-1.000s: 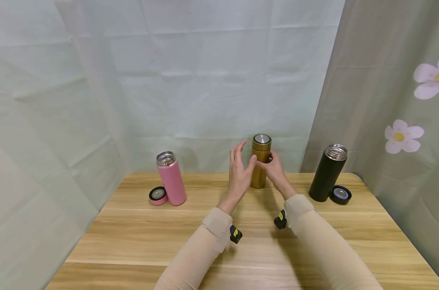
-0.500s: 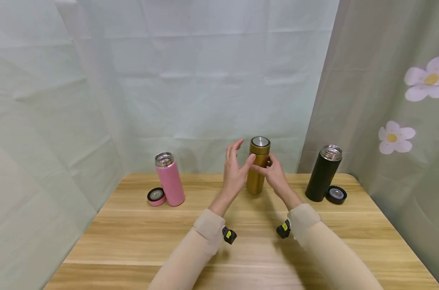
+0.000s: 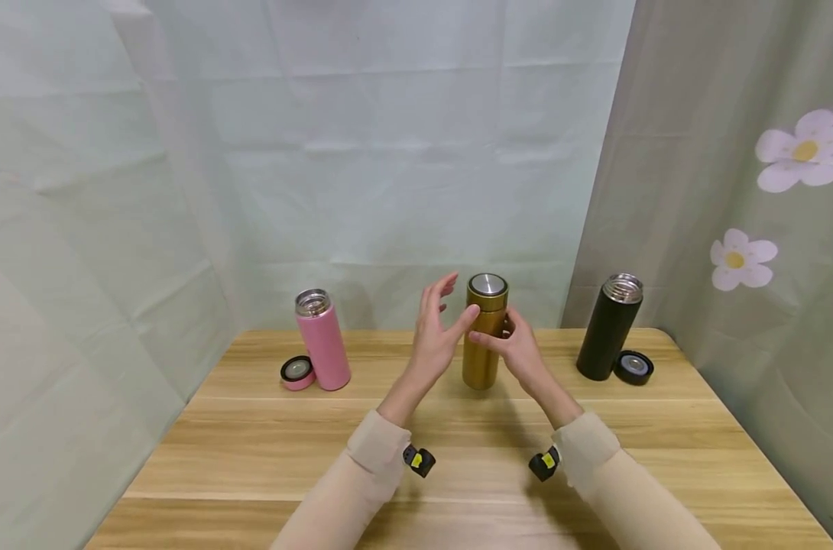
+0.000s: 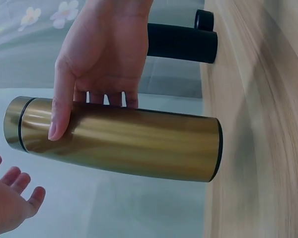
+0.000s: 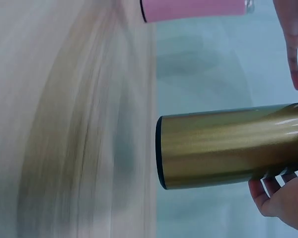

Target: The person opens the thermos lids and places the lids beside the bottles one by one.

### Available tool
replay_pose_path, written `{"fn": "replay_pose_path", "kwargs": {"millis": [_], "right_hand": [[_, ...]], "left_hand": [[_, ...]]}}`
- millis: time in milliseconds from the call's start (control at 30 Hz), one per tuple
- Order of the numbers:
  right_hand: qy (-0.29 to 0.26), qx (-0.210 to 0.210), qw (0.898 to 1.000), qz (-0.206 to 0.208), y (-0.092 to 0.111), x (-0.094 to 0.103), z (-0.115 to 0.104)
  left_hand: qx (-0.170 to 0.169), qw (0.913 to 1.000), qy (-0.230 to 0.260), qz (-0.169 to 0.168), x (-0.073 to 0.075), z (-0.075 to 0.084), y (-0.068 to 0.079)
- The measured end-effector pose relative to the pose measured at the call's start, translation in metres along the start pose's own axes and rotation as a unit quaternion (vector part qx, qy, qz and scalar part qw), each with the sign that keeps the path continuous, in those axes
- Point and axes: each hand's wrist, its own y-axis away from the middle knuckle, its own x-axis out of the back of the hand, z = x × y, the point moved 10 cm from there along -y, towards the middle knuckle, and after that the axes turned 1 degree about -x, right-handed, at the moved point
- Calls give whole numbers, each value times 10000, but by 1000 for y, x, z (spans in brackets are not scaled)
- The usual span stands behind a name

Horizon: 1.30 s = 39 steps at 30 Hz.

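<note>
A gold thermos bottle [image 3: 481,347] with its silver-topped lid [image 3: 488,286] on stands upright between my hands. My right hand [image 3: 520,347] grips its upper body from the right, the thumb across the front; the left wrist view shows that thumb along the gold wall. Whether the base touches the table I cannot tell. To the left of the lid, my left hand [image 3: 435,336] is spread with bent fingers and holds nothing. In the left wrist view its fingers stand apart from the thermos. The right wrist view cuts off the lid end.
An uncapped pink thermos [image 3: 324,344] stands at the left with its lid [image 3: 297,372] beside it. At the right are an uncapped black thermos [image 3: 609,328] and its lid [image 3: 633,367]. Cloth [image 3: 389,191] hangs behind the wooden table [image 3: 251,458].
My right hand has brought the gold thermos toward me and slightly left. My left hand has moved left and nearer along with it, still apart from the lid.
</note>
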Motion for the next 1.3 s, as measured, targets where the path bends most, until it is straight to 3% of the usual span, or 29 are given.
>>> {"fn": "replay_pose_path", "kwargs": {"millis": [267, 567, 867, 1167, 1300], "right_hand": [[-134, 46, 9993, -338, 16, -13, -14], [-355, 359, 9966, -654, 26, -27, -33], [-156, 326, 9944, -997, 34, -32, -41], [-306, 326, 9913, -1240, 36, -35, -42], [-409, 292, 9908, -1258, 39, -34, -41]], "left_hand": [[101, 9996, 197, -161, 9, 12, 5], [-83, 9987, 261, -426, 18, 30, 7], [91, 9966, 321, -753, 16, 30, 12], [-129, 9942, 746, -763, 21, 37, 9], [-55, 9923, 833, -915, 21, 35, 10]]}}
